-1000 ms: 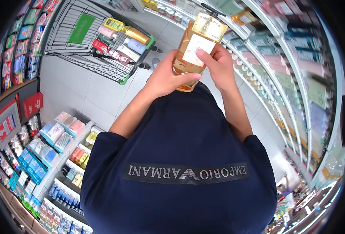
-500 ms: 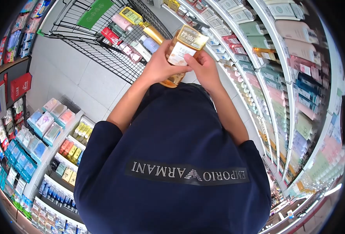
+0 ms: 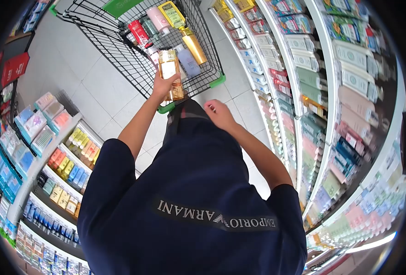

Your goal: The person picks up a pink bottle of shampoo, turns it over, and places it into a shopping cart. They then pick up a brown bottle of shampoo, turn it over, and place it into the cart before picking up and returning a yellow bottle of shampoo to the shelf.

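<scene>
My left hand [image 3: 163, 87] is wrapped round an amber pump-type bottle [image 3: 168, 68] with a pale label, held upright at the near edge of the wire shopping cart [image 3: 116, 68]. Part of the bottle is covered by my fingers. In the cart behind it lie a yellow bottle [image 3: 172, 14], a gold bottle [image 3: 194, 46], a lilac bottle [image 3: 188, 63], a pink bottle [image 3: 158, 19] and a red pack [image 3: 139, 33]. My right hand [image 3: 220, 115] hangs in front of my body, apart from the bottle, its fingers curled in with nothing seen in them.
Shelves of tubes and bottles [image 3: 311, 59] rise along the right side. On the left stands a low display shelf [image 3: 51, 158] with several boxed packs and small bottles. Green corner bumpers [image 3: 217, 81] mark the cart's near end. Pale floor tiles [image 3: 93, 101] show between.
The amber bottle, earlier held in both hands, is now in my left hand alone and lower left at the cart. My right hand has let go and drawn back. The cart appears nearer.
</scene>
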Demonstrator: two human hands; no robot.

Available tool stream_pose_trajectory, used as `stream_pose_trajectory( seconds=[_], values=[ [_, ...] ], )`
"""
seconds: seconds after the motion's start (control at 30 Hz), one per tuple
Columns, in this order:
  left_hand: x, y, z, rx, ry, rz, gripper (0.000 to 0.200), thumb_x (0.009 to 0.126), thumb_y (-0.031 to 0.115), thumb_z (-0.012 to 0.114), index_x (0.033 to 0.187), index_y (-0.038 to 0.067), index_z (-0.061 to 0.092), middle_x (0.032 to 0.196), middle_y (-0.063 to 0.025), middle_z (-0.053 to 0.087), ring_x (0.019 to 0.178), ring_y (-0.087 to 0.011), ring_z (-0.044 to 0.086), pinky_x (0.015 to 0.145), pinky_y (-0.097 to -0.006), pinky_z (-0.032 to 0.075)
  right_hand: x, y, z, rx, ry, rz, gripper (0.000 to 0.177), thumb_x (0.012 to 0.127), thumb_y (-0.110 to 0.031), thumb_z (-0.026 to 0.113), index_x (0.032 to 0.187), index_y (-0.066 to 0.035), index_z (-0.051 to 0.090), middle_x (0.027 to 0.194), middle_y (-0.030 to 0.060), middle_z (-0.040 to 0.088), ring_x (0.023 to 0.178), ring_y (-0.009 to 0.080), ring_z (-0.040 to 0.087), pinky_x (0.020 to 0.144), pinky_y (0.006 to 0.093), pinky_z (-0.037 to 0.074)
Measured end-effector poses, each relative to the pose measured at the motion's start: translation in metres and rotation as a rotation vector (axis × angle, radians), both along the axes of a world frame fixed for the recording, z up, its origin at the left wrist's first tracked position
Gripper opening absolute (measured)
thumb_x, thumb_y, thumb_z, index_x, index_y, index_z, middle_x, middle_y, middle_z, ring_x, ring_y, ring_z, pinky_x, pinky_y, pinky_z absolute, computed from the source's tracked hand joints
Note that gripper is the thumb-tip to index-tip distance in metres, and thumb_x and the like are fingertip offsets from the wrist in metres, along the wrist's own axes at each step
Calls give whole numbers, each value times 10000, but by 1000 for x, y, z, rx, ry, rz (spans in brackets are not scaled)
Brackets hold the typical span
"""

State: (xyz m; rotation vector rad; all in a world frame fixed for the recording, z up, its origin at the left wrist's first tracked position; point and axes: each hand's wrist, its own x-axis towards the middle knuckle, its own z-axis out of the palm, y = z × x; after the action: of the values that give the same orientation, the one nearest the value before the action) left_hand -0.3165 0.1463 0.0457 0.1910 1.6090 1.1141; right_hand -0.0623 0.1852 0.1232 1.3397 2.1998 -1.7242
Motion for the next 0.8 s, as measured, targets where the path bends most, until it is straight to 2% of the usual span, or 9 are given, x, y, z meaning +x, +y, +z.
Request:
stream_pose_trajectory(
  seconds=[0.1,0.17,0.23,0.27,0.3,0.4,0.57,0.63,0.8],
  values=[
    [-8,-6,-29,-177,-50,154,483,758,152,762,1089,-26,459,935,-126,626,756,-207,651,614,-324,573,-11,3,-19,122,51,155,151,882,-183,561,954,-57,603,908,102,616,775,241,625,692,341,500],
    [-13,-10,-56,-208,-61,217,495,754,151,764,1072,-35,433,942,-149,619,745,-236,656,586,-337,579,-24,9,-20,25,0,115,159,880,-181,563,963,-52,603,924,103,616,781,242,626,687,345,500],
    [-16,-12,-89,-348,102,294,661,717,137,792,1152,-59,336,1022,-204,595,827,-254,664,554,-332,582,-31,15,-24,-60,-55,70,167,879,-179,564,972,-47,604,941,103,616,787,242,627,682,348,500],
    [-19,-14,-103,-394,117,300,718,707,199,803,1177,-53,322,1056,-224,589,895,-302,652,649,-366,582,-32,15,-27,-54,-41,43,174,881,-176,564,985,-44,604,929,107,620,778,239,629,670,342,500],
    [-20,-18,-115,-403,107,311,718,707,199,803,1177,-53,322,1056,-224,589,895,-302,652,649,-366,582,-32,14,-29,-48,-28,15,181,882,-173,564,998,-40,605,917,111,625,768,235,631,658,335,499],
    [-25,-32,-174,-602,249,224,803,716,307,785,1239,-34,281,1111,-282,572,1011,-388,604,875,-409,496,-25,12,-31,-128,-132,-38,190,887,-169,567,1020,-41,610,879,123,635,735,225,634,639,323,498],
    [-26,-28,-200,-693,247,182,741,773,256,732,1246,-38,244,1118,-286,569,1025,-388,601,872,-406,496,-11,2,-29,-206,-212,-107,194,886,-166,581,1015,-26,618,833,128,645,696,209,626,633,310,492],
    [-26,-32,-223,-594,410,133,680,803,254,701,1225,-43,257,1110,-284,571,1017,-395,603,878,-416,492,-6,-2,-30,-346,-253,-162,194,883,-153,588,1020,-20,620,857,128,656,724,195,635,655,302,495],
    [-27,-23,-232,-783,548,32,579,822,167,662,1184,-62,273,1101,-313,554,995,-413,603,834,-424,514,10,-16,-43,-382,-239,-234,195,879,-134,595,1032,-15,619,901,130,667,787,193,652,711,297,500]
  ],
)
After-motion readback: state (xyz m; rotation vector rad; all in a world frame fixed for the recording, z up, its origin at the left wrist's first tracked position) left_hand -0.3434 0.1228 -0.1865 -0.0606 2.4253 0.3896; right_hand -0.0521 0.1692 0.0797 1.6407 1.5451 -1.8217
